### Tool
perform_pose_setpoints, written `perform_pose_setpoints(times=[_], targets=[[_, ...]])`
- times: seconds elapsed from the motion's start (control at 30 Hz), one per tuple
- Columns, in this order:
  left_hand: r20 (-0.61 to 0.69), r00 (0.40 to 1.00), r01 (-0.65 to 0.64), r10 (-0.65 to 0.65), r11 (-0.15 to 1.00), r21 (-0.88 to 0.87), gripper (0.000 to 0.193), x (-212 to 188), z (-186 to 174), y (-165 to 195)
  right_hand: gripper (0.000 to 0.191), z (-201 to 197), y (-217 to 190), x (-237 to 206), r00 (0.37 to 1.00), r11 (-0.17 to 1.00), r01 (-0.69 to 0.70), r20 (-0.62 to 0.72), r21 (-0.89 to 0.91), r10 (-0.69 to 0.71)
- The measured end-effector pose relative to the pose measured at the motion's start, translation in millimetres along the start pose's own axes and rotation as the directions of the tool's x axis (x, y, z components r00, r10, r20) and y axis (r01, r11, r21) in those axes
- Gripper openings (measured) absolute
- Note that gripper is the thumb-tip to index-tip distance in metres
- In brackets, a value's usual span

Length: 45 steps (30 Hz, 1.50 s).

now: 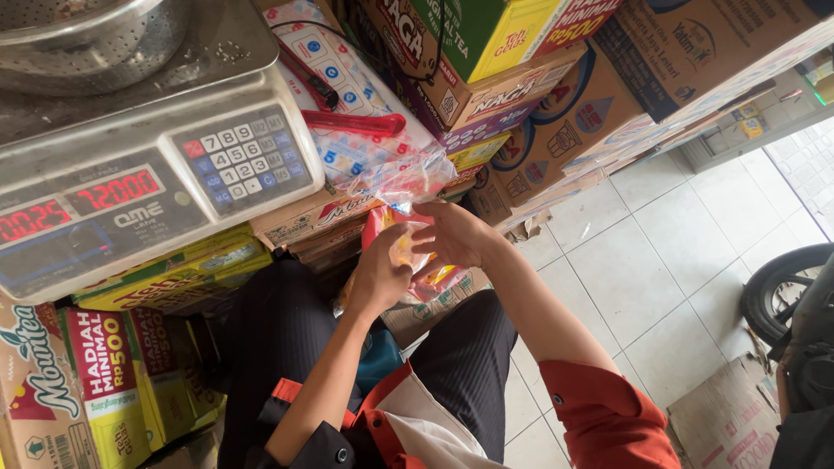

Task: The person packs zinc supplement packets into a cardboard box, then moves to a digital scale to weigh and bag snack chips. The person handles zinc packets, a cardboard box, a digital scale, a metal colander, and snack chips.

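Stacked cardboard cartons (556,130) all round, grey digital scale (148,182) upper left | both hands mid-frame, left hand (378,278) and right hand (452,234) pinching clear plastic snack bag (404,187) | neck gathered, not yet knotted imo

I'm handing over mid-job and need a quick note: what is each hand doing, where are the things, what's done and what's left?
Left hand: gripping the clear plastic bag of orange-yellow goods from below.
Right hand: pinching the bag's neck, just under its loose top.
Digital scale: on the cartons to the left, display lit, metal colander on its platform.
Done: bag filled and off the scale.
Left: the bag's top is not yet tied.
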<state>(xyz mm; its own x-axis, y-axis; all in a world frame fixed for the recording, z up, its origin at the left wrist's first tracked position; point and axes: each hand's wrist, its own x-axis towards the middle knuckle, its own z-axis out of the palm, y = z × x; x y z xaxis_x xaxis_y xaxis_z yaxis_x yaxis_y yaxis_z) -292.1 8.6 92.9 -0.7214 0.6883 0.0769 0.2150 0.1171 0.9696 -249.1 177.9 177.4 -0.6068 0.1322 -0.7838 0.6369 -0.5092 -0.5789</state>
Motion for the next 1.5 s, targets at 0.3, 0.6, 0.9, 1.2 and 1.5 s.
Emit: perform_pose_setpoints(times=[0.3, 0.6, 0.9, 1.2, 1.5], targets=[[0.129, 0.93, 0.367, -0.345, 0.836, -0.409, 0.068, 3.3, -19.3, 6.5, 0.03, -72.6, 41.2, 99.4, 0.97, 0.607, 0.128, -0.029, -0.784, -0.242], [0.111, 0.943, 0.332, -0.315, 0.843, -0.424, 0.068, -1.9, -25.2, 7.0, 0.037, -70.6, 140.3, 225.9, 0.853, 0.443, 0.471, 0.267, -0.763, -0.447], [0.103, 0.946, 0.32, -0.307, 0.838, -0.442, 0.069, -0.5, -31.6, 11.1, 0.036, -48.0, 141.5, 235.8, 0.852, 0.793, 0.524, 0.198, -0.312, -0.485], [0.095, 0.953, 0.3, -0.289, 0.845, -0.443, 0.067, -1.0, -28.8, 11.0, 0.036, -30.6, 143.1, 220.1, 0.846, 0.865, 0.489, 0.18, 0.111, -0.501], [0.104, 0.966, 0.259, -0.237, 0.876, -0.408, 0.071, -4.6, -32.9, 18.4, 0.037, -29.7, 155.2, 215.8, 0.807, 0.812, 0.472, 0.201, 0.344, -0.555]])
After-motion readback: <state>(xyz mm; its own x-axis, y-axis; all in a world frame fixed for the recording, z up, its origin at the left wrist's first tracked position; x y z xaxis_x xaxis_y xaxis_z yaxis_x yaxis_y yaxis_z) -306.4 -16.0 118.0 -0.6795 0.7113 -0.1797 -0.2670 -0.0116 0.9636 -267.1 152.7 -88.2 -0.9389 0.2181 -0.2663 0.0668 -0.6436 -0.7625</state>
